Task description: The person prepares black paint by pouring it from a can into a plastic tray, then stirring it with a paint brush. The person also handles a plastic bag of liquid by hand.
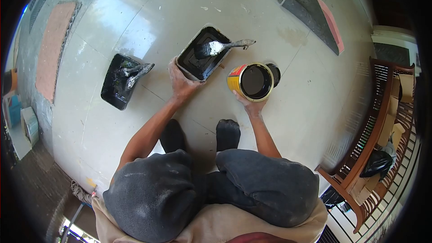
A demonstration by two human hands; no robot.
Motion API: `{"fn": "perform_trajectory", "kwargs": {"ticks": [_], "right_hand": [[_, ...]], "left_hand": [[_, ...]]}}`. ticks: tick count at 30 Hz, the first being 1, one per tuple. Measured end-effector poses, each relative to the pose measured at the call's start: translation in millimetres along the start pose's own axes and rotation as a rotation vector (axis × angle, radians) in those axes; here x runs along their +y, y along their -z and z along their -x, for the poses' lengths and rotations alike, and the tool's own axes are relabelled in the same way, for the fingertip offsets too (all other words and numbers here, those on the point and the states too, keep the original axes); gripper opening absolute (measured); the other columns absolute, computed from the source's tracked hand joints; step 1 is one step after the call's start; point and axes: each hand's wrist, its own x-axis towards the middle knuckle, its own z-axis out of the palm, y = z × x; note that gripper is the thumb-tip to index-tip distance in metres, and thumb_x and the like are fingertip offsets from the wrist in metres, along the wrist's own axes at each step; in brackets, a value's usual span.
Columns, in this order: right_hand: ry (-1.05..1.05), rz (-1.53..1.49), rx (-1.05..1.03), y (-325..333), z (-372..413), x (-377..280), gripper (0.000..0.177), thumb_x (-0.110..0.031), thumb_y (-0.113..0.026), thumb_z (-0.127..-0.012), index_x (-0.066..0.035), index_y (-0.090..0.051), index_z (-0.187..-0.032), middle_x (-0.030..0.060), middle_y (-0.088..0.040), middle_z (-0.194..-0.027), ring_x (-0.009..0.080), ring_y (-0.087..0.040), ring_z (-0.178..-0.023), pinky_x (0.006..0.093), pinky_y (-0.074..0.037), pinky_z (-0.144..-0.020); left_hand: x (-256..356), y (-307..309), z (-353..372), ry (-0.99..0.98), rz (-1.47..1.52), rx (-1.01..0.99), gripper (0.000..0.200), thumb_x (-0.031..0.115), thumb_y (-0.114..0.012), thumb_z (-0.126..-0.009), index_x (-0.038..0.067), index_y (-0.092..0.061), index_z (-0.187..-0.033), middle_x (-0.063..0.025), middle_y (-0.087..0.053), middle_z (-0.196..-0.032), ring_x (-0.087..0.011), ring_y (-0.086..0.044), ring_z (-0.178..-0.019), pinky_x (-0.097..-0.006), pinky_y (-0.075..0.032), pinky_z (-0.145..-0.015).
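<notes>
My left hand (182, 82) is closed on the near left corner of a black paint tray (189, 63). A paintbrush (215, 48) lies across that tray, its bristles inside and its handle past the right rim. With my right hand (250, 103) I grip the near side of a yellow and red paint can (234, 82), lidless and holding dark paint. Behind the can, partly hidden, is a round lid (276, 74) with a dark surface. Farther left, a second black tray (110, 85) holds paint-smeared brushes (136, 74).
A folded grey and pink mat (310, 13) lies at the far right. At the far left is a pink mat (55, 49). A wooden bench (360, 157) with cardboard and a black bag (376, 164) stands at right. My feet (228, 135) are near the trays.
</notes>
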Motion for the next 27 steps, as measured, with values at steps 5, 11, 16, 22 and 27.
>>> {"fn": "perform_trajectory", "kwargs": {"ticks": [5,11,16,22,27], "right_hand": [[0.033,0.055,-0.052,9,0,-12,0.086,-0.009,-0.092,-0.056,-0.002,-0.047,-0.129,0.0079,-0.060,-0.121,0.0184,-0.061,-0.109,0.0332,-0.052,-0.096],[0.029,0.115,-0.082,14,-6,-26,0.084,-0.014,-0.093,-0.057,-0.003,-0.048,-0.127,0.0074,-0.061,-0.119,0.0177,-0.062,-0.105,0.0328,-0.052,-0.093],[0.011,0.145,-0.109,18,-11,-36,0.088,-0.017,-0.094,-0.056,-0.002,-0.046,-0.128,0.0085,-0.061,-0.119,0.0195,-0.062,-0.108,0.0344,-0.050,-0.095],[0.045,0.199,-0.128,23,-17,-50,0.096,-0.019,-0.095,-0.055,-0.003,-0.041,-0.132,0.0105,-0.058,-0.124,0.0229,-0.059,-0.113,0.0369,-0.047,-0.100],[0.020,0.211,-0.199,26,-19,-62,0.100,-0.019,-0.095,-0.054,-0.003,-0.038,-0.135,0.0111,-0.058,-0.125,0.0232,-0.058,-0.115,0.0375,-0.047,-0.101]], "left_hand": [[6,3,9,0.003,-0.018,-0.038,0.112,0.033,-0.092,-0.049,-0.004,-0.031,-0.135,-0.0195,-0.041,-0.127,-0.0380,-0.041,-0.122,-0.0457,-0.034,-0.105],[14,2,27,-0.025,-0.077,-0.041,0.113,0.035,-0.091,-0.050,-0.005,-0.029,-0.136,-0.0208,-0.040,-0.127,-0.0394,-0.041,-0.121,-0.0478,-0.034,-0.104],[22,2,36,-0.014,-0.073,-0.038,0.113,0.037,-0.091,-0.051,-0.005,-0.029,-0.135,-0.0210,-0.040,-0.126,-0.0396,-0.041,-0.120,-0.0477,-0.034,-0.103],[26,5,43,-0.041,-0.081,-0.070,0.112,0.037,-0.091,-0.053,-0.005,-0.029,-0.136,-0.0215,-0.040,-0.127,-0.0396,-0.040,-0.121,-0.0486,-0.033,-0.103],[29,2,49,-0.025,-0.077,-0.043,0.111,0.037,-0.091,-0.054,-0.005,-0.029,-0.136,-0.0218,-0.040,-0.128,-0.0397,-0.040,-0.121,-0.0488,-0.032,-0.103]]}}
